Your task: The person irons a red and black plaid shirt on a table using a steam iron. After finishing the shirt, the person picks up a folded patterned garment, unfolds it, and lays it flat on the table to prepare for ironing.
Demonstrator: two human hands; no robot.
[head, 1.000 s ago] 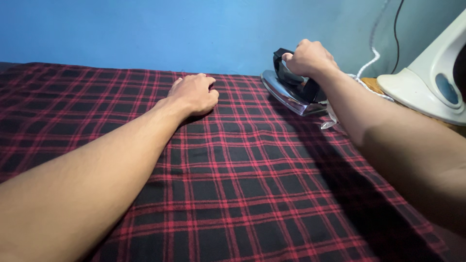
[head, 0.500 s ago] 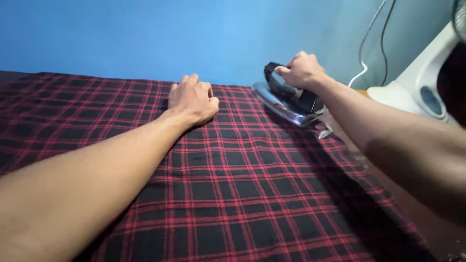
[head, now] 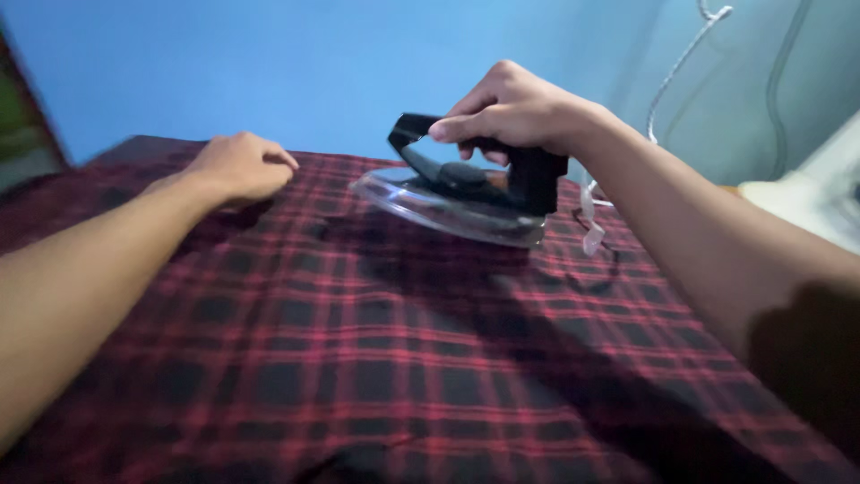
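Iron (head: 452, 193) handle clasped in right hand (head: 511, 112)'s closed grip, over plaid cloth (head: 376, 358).

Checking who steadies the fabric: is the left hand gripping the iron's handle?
No, the left hand rests on the plaid cloth, apart from the iron, whose black handle the right hand grips.

A plain blue wall (head: 269, 63) rises behind the surface (head: 376, 358), which is draped in red-and-black plaid cloth, while a white braided cord (head: 678, 63) and a darker cable (head: 778, 81) hang at the right above a blurred white appliance base (head: 806, 202).
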